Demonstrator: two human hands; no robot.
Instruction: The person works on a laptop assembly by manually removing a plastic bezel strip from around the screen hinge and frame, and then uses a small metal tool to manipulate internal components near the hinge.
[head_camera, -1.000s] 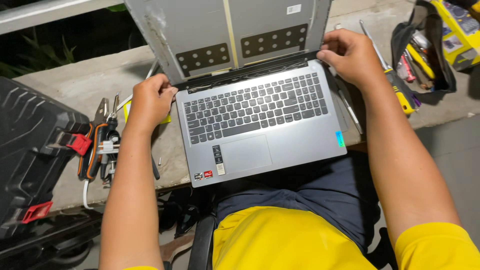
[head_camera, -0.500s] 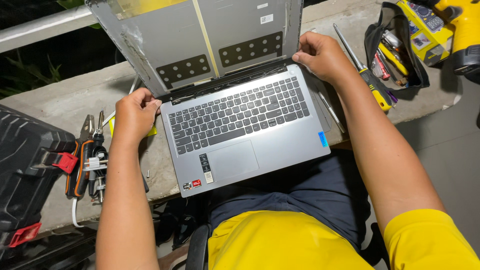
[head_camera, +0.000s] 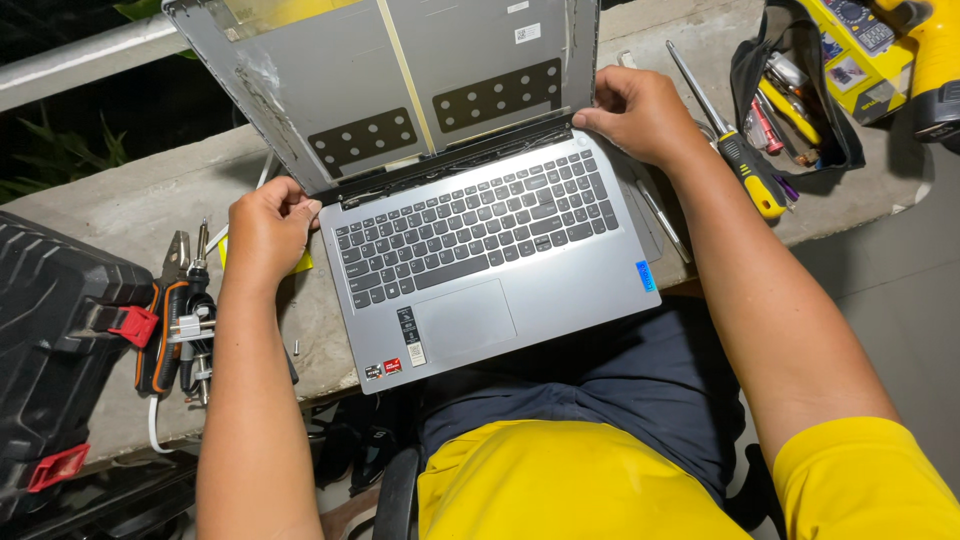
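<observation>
A black tool case (head_camera: 50, 350) with red latches sits at the far left of the laptop (head_camera: 480, 250), and between them pliers (head_camera: 175, 320) and small drivers crowd a narrow strip of the concrete worktop (head_camera: 120, 215). The left hand (head_camera: 265, 230) is curled closed at the laptop's left hinge corner, fingertips pinching the edge where the bare lid shell (head_camera: 400, 80) meets the keyboard deck. The laptop lies open in the middle of the worktop, its front edge overhanging toward the person's lap, its lid tilted back with the screen panel gone. The right hand (head_camera: 640, 115) is closed over the laptop's right hinge corner, thumb on the seam. Just right of the laptop lies a yellow-handled screwdriver (head_camera: 735, 150), then an open tool pouch (head_camera: 790, 95) near the worktop's right edge; little free surface remains there.
</observation>
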